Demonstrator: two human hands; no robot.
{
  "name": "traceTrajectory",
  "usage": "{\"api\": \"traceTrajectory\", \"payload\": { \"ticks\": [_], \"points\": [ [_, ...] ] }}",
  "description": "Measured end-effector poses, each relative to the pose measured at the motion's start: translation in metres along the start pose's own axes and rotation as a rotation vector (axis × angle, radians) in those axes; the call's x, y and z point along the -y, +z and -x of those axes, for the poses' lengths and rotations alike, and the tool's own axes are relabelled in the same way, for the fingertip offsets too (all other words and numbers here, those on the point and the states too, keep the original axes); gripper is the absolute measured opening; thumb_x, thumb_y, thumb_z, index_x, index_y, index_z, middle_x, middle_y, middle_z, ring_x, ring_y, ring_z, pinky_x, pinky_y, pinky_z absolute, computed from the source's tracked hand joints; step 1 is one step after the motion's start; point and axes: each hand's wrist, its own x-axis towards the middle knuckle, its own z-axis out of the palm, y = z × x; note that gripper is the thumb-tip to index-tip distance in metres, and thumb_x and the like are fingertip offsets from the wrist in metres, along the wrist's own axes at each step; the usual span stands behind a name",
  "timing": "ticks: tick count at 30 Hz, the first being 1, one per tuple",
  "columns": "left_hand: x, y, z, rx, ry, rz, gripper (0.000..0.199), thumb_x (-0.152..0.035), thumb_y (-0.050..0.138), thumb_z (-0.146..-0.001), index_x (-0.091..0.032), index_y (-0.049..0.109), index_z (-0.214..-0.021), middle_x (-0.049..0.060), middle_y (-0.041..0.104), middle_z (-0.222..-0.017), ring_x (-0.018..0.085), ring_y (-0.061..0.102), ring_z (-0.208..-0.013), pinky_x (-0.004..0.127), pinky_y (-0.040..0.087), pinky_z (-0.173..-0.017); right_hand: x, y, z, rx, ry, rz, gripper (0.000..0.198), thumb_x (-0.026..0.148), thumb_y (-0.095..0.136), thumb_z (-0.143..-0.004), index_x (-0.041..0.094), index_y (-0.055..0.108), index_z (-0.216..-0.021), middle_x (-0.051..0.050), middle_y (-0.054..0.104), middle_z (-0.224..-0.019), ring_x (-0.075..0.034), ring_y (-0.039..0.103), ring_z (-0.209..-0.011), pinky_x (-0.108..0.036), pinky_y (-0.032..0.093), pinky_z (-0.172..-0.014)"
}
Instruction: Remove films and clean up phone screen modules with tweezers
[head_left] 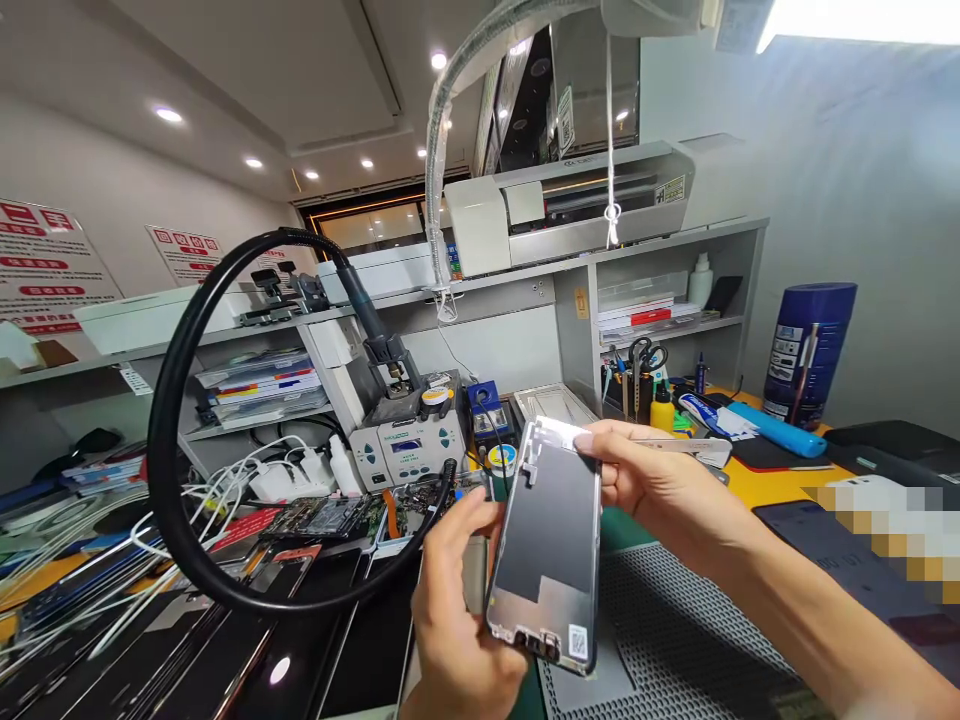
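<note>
A bare phone screen panel [551, 530] is tilted up in front of me, its dark back and silvery lower part facing me. A small white code label [577, 642] sticks near its bottom corner. My left hand [461, 610] grips the panel along its left side and lower edge. At the upper right edge, my right hand [637, 465] pinches the panel between thumb and fingers. A thin metallic strip [686, 447] juts out to the right behind the right hand; whether the fingers hold it I cannot tell.
Beneath lies a grey perforated mat [675, 620]. A thick black hose [161, 440] loops on the left before a soldering station [405, 445]. Several phone screens [202, 650] and white cables [112, 540] crowd the left. A blue canister [806, 350] stands right.
</note>
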Motion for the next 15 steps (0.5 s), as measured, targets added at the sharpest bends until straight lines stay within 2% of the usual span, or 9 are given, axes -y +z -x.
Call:
{"api": "traceTrajectory", "payload": {
  "ticks": [1, 3, 5, 7, 10, 13, 15],
  "points": [
    [-0.002, 0.001, -0.003, 0.019, -0.115, 0.032, 0.038, -0.039, 0.077, -0.079, -0.021, 0.068, -0.110, 0.009, 0.072, -0.110, 0.025, 0.068, -0.097, 0.033, 0.051, -0.086, 0.001, -0.002, -0.001, -0.004, -0.013, 0.005, 0.021, 0.033, 0.077, -0.084, 0.015, 0.066, -0.081, 0.002, 0.066, -0.065, -0.009, 0.060, -0.054, -0.020, 0.049, -0.054],
    [-0.011, 0.003, -0.010, 0.162, -0.425, 0.256, 0.030, -0.045, 0.064, -0.088, -0.017, 0.068, -0.099, 0.009, 0.073, -0.093, 0.022, 0.068, -0.081, 0.032, 0.052, -0.074, 0.002, -0.002, -0.001, -0.002, -0.021, 0.017, 0.021, 0.033, 0.077, -0.084, 0.015, 0.066, -0.081, 0.002, 0.064, -0.064, -0.009, 0.058, -0.052, -0.020, 0.047, -0.053],
    [-0.021, 0.005, -0.017, 0.360, -0.690, 0.490, 0.045, -0.055, 0.050, -0.093, -0.014, 0.068, -0.096, 0.012, 0.073, -0.085, 0.025, 0.069, -0.075, 0.036, 0.052, -0.072, 0.001, 0.000, 0.001, 0.015, -0.013, 0.047, 0.023, 0.034, 0.078, -0.083, 0.015, 0.066, -0.080, 0.002, 0.064, -0.063, -0.009, 0.057, -0.050, -0.021, 0.047, -0.052],
    [-0.027, 0.009, -0.019, 0.538, -0.857, 0.587, 0.065, -0.065, 0.035, -0.094, -0.011, 0.069, -0.101, 0.017, 0.074, -0.086, 0.030, 0.072, -0.077, 0.042, 0.053, -0.074, -0.001, 0.004, 0.003, 0.019, -0.009, 0.119, 0.026, 0.038, 0.077, -0.083, 0.015, 0.065, -0.080, 0.003, 0.062, -0.059, -0.009, 0.054, -0.047, -0.021, 0.045, -0.049],
    [-0.026, 0.012, -0.014, 0.682, -0.929, 0.613, 0.085, -0.072, 0.020, -0.094, -0.005, 0.070, -0.104, 0.022, 0.074, -0.085, 0.034, 0.073, -0.080, 0.045, 0.052, -0.079, -0.004, 0.012, 0.007, -0.021, -0.042, 0.283, 0.029, 0.043, 0.077, -0.082, 0.016, 0.066, -0.081, 0.005, 0.058, -0.058, -0.009, 0.052, -0.047, -0.020, 0.041, -0.046],
    [-0.020, 0.011, -0.008, 0.698, -0.906, 0.636, 0.089, -0.072, 0.017, -0.094, -0.002, 0.072, -0.100, 0.020, 0.072, -0.078, 0.028, 0.072, -0.070, 0.039, 0.052, -0.074, -0.006, 0.016, 0.009, -0.049, -0.086, 0.454, 0.033, 0.050, 0.071, -0.085, 0.017, 0.069, -0.083, 0.004, 0.058, -0.059, -0.010, 0.054, -0.047, -0.021, 0.040, -0.044],
    [-0.018, 0.009, -0.007, 0.678, -0.902, 0.640, 0.088, -0.071, 0.018, -0.094, -0.002, 0.072, -0.099, 0.019, 0.072, -0.077, 0.026, 0.071, -0.068, 0.035, 0.052, -0.071, -0.007, 0.016, 0.009, -0.142, -0.194, 0.591, 0.035, 0.052, 0.064, -0.090, 0.018, 0.073, -0.089, 0.002, 0.063, -0.062, -0.013, 0.059, -0.050, -0.023, 0.044, -0.046]
  ]
}}
